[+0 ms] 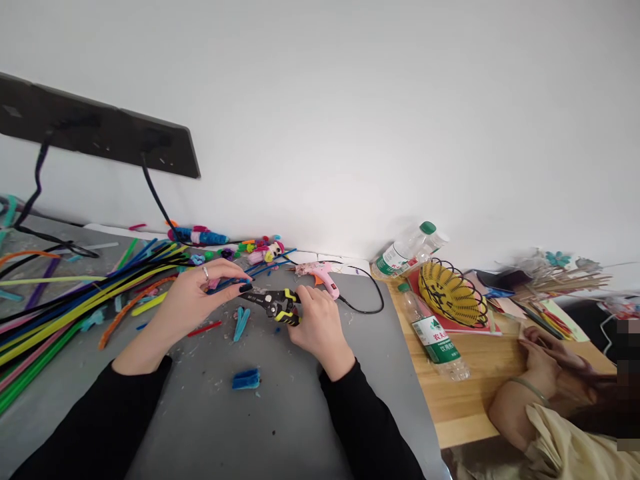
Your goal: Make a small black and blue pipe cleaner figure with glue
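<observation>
My right hand grips the yellow-and-black handles of a pair of wire strippers, whose dark jaws point left. My left hand pinches a blue pipe cleaner right beside the jaw tips; part of it is hidden behind the fingers. Whether the jaws touch it I cannot tell. Below the tool lies a folded light-blue pipe cleaner piece. Nearer to me a small bundle of dark-blue pieces rests on the grey mat.
Long coloured pipe cleaners spread over the left side. A pink glue gun with a black cord lies by the wall. At right are plastic bottles, a yellow basket and another person's hands. A dark power strip hangs above.
</observation>
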The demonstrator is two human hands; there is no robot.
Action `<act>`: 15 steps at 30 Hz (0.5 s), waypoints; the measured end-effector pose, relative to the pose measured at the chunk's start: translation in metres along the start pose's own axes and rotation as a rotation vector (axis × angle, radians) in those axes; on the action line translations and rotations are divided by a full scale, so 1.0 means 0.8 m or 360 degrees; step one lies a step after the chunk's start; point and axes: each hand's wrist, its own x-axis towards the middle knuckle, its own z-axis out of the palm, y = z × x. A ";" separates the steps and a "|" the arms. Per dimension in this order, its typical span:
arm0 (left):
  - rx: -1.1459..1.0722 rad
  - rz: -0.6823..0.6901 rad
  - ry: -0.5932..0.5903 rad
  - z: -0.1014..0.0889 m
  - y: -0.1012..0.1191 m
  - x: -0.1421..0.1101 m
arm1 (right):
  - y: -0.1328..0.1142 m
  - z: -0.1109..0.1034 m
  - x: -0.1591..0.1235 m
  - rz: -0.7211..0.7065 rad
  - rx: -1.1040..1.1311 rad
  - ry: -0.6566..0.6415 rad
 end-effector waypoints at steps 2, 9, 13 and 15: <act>0.0009 0.0006 0.0013 -0.001 -0.002 0.000 | 0.000 0.000 0.000 -0.0004 -0.0001 -0.0017; -0.0002 0.0024 0.0101 0.001 -0.011 -0.001 | 0.000 0.000 0.000 -0.0003 0.0005 -0.0055; -0.0014 0.0046 0.0084 0.005 -0.006 -0.001 | -0.001 0.000 -0.001 0.0002 0.0025 -0.0064; -0.0022 0.0057 0.0066 0.006 -0.002 0.000 | -0.001 0.000 -0.001 0.0003 0.0035 -0.0068</act>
